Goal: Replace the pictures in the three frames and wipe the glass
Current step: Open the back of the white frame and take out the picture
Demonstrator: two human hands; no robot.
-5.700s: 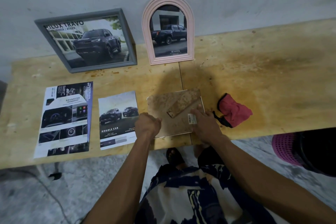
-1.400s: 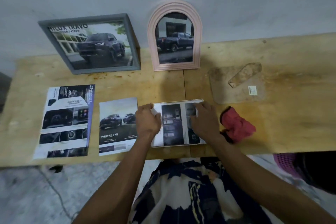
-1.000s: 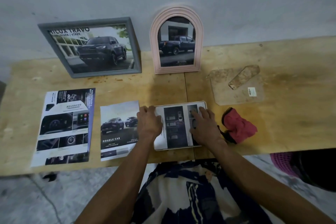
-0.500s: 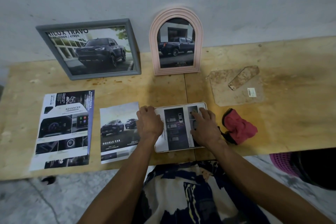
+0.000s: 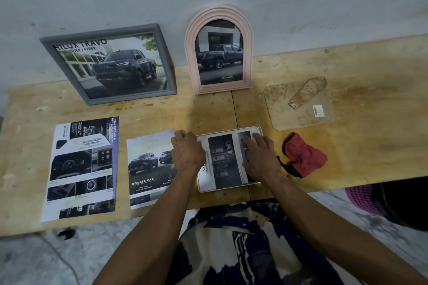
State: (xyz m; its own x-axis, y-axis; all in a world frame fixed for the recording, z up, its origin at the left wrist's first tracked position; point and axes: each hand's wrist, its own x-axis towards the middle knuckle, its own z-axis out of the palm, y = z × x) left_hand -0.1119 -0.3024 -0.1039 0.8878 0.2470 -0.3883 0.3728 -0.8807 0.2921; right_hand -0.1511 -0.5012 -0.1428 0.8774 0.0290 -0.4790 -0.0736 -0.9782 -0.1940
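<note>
**Two hands on the small frame**

A small white frame (image 5: 229, 158) lies flat on the wooden counter (image 5: 370, 146), near the front edge. A printed picture (image 5: 222, 162) with dark car photos sits in it, facing up.

The left hand (image 5: 187, 152) rests on the left side of the frame. Its fingers are curled over the top left corner. It looks like it grips the edge there, but the fingertips are hidden, so this is hard to tell for sure. The right hand (image 5: 260, 159) lies on the right side of the picture. Its fingers are nearly straight and press down on the paper, and it holds nothing.

Just to the right of the frame is a crumpled red cloth (image 5: 303, 155). It is near the right hand but not touching it. Behind the cloth lies a brown backing board (image 5: 298, 105) with a stand flap on it and a small white sticker.

Two more frames lean on the wall at the back. The grey frame (image 5: 108, 63) on the left shows a dark truck from the front. The pink arched frame (image 5: 218, 51) next to it shows a truck from behind.

Two loose pictures lie flat to the left of the hands. The tall page (image 5: 82, 169) is farthest left. The double cab picture (image 5: 150, 169) lies just beside the left hand, and the wrist covers its right edge.
</note>
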